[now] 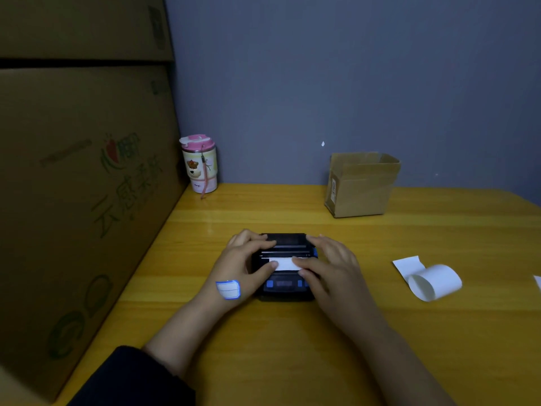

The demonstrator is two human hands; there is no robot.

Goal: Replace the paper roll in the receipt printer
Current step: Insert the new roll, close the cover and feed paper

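Head view shows you leaning over a yellow wooden table [380, 332], its grain running left to right under a glossy finish. Your left hand [243, 265] and right hand [328, 265] both rest on the small black receipt printer [285, 268] at the table's middle. Fingers of both hands lie spread and flat along its top and sides, thumbs pressing a short white paper strip [285, 263] that comes out of the slot. You grip nothing; you press. Blue buttons line the printer's near face, though any writing there is too blurred to read.

On the back of your left hand sits a blue-edged label sticker [228, 289], blank as far as it can be seen. A loose white paper roll [433, 282] lies well apart on the right, curled, its tail flat on the wood. Behind it stands an open brown cardboard box [361, 186] against the grey wall [351, 83]. At the left, a pink-lidded cartoon tumbler [200, 164] stands beside large stacked cartons [82, 186] printed with green Chinese characters.
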